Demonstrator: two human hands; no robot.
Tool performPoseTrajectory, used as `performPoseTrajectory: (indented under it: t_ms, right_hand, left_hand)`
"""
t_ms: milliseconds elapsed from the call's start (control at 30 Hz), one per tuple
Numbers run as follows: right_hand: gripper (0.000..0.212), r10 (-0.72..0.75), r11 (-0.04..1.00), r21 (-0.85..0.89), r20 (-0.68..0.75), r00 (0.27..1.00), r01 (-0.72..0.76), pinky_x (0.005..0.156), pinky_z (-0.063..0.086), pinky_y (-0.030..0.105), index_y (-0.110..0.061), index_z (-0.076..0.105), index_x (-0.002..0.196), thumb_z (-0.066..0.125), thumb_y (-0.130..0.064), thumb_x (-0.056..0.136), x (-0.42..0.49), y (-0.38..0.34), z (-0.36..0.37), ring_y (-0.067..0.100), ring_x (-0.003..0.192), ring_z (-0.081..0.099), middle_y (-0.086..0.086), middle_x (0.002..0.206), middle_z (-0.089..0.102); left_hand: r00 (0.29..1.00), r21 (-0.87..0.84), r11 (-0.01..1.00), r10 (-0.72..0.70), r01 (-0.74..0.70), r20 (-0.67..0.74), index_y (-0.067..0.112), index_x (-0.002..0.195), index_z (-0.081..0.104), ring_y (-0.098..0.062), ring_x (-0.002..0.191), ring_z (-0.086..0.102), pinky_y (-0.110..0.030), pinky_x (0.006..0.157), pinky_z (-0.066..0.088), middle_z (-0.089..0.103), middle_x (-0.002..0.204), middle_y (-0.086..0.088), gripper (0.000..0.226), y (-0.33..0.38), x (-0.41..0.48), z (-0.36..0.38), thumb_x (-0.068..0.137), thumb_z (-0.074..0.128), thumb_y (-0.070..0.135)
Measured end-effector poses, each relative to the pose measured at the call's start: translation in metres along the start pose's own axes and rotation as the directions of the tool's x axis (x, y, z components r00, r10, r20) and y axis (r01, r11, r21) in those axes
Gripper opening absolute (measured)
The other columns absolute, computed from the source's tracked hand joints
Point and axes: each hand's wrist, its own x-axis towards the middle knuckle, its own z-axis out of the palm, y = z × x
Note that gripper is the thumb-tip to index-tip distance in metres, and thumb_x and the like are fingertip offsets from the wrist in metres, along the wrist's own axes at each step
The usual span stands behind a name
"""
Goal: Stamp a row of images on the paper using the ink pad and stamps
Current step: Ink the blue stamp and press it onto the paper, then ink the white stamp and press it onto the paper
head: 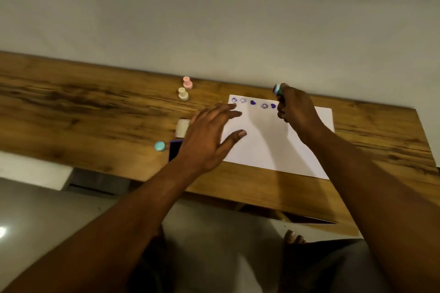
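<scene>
Head view: the left hand (209, 135) is spreading its fingers wide over the paper (269, 140), likely steadying its left edge, while the right hand (295, 112) is gripping a stamp (277, 89) above the row (253, 102) along the far edge. The ink pad (175, 148) is sitting just left of the paper.

Matt white paper (273, 140) lies on a smooth, grained wood table (95, 114)
</scene>
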Motion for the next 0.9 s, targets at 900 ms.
performPoseTrajectory:
  t_ms: [900]
  right_hand:
    - [0.026, -0.351, 0.584, -0.413, 0.648, 0.676, 0.699, 0.070, 0.048, 0.013, -0.032, 0.077, 0.112, 0.079, -0.038, 0.087, -0.071, -0.011, 0.208, 0.001, 0.087, 0.064, -0.017, 0.102, 0.074]
  left_hand:
    - [0.911, 0.117, 0.907, -0.411, 0.406, 0.027, 0.043, 0.114, 0.076, -0.015, 0.122, 0.054, -0.044, 0.104, 0.037, 0.063, 0.118, 0.018, 0.045, -0.146, -0.085, -0.085, 0.074, 0.086, 0.059]
